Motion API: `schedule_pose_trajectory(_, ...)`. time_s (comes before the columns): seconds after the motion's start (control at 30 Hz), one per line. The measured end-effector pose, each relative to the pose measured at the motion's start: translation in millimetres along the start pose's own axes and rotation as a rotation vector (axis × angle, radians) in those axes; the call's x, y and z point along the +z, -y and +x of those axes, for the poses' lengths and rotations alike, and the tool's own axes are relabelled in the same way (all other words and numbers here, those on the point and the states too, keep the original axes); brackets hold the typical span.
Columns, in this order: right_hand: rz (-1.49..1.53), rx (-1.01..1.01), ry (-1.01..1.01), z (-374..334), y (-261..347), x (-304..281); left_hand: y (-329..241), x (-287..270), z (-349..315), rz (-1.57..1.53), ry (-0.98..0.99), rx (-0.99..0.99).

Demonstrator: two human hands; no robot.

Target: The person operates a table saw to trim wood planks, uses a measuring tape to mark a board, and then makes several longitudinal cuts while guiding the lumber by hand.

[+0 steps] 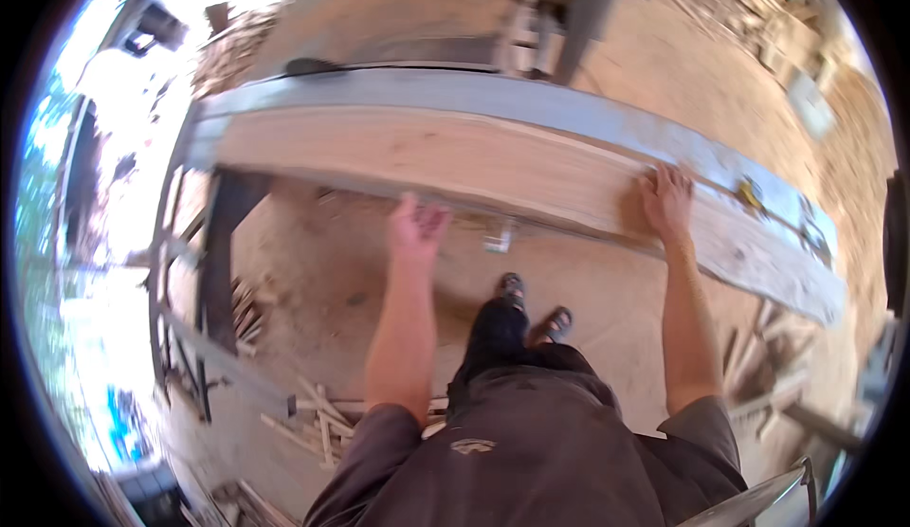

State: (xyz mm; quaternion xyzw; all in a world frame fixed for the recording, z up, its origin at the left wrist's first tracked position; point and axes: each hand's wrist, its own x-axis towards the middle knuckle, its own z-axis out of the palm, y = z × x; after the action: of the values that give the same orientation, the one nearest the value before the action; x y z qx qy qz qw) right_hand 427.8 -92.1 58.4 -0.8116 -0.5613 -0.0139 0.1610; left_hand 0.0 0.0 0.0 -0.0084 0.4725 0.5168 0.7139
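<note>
A long, pale-brown wooden plank (445, 153) lies across a grey-blue bench (531, 100) in front of me. My right hand (669, 203) rests on the plank's right part, palm down with its fingers spread. Just short of the near edge, my left hand (418, 224) is in the air, turned partly upward. Its fingers are loosely bent and somewhat blurred, and I see nothing in them. Right of my right hand, a greyer, weathered wooden surface (768, 260) continues along the bench; where it meets the plank is unclear.
A small yellow tool (751, 193), perhaps a tape measure, sits on the bench's right part. Dark metal legs (220, 262) stand under the left end. Loose wood strips (327, 423) lie on the dusty floor near me. A grey post (586, 20) rises beyond the bench.
</note>
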Motion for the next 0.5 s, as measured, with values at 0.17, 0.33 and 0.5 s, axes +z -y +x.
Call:
schedule_pose_trajectory(0.17,-0.075,-0.032,-0.040,-7,58,21,-95,-42,0,0.001,-0.019,0.112)
schedule_pose_trajectory(0.33,-0.051,0.019,0.059,-48,40,-5,-77,-32,8,-0.042,-0.081,0.044)
schedule_pose_trajectory(0.5,0.046,0.161,-0.455,-168,-7,-8,-95,-29,11,0.081,-0.061,0.019)
